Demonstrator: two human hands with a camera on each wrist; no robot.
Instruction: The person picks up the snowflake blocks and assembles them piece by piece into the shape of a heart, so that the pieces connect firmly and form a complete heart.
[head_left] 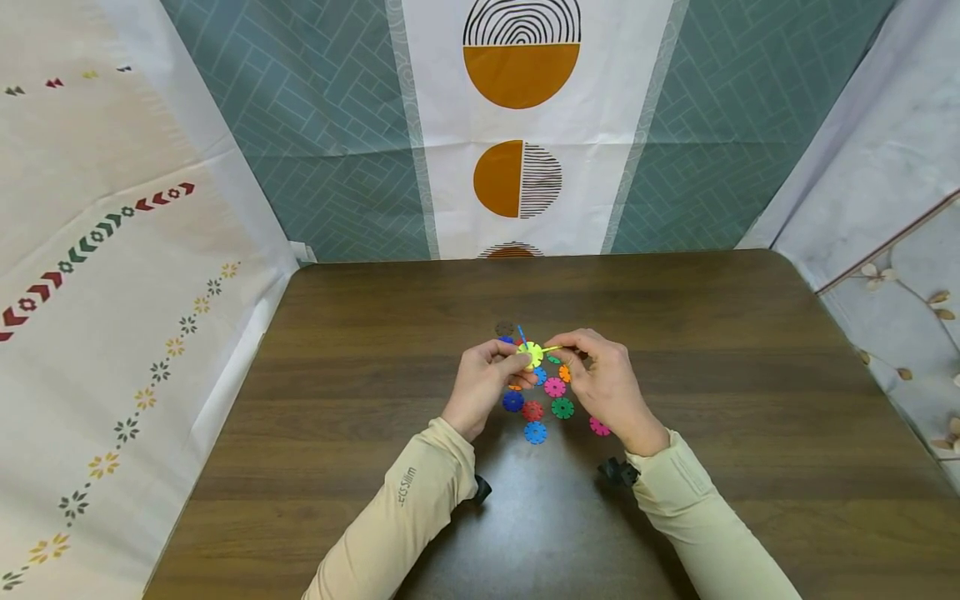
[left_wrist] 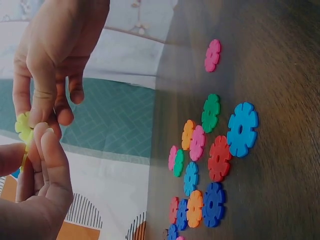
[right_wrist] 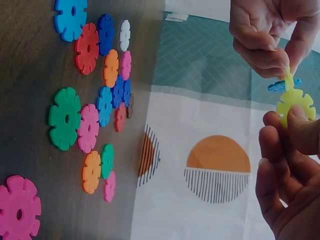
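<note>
My left hand (head_left: 486,379) pinches a yellow notched plastic disc (head_left: 531,355) whose flat face shows in the head view. A blue notched disc (head_left: 522,335) stands edge-on at its far side, seemingly slotted into it. From the right, my right hand (head_left: 603,379) pinches a second yellow notched disc (right_wrist: 296,104) between thumb and fingers. This second disc meets the rim of the first at an angle; how deep their slots overlap cannot be told. Both hands are raised above the table, fingertips close together.
Loose notched discs lie below the hands on the brown wooden table (head_left: 360,417), among them a green disc (head_left: 562,407), a red disc (head_left: 532,411), a light-blue disc (head_left: 536,432) and a pink disc (right_wrist: 20,209). A patterned cloth (head_left: 345,167) hangs behind the table.
</note>
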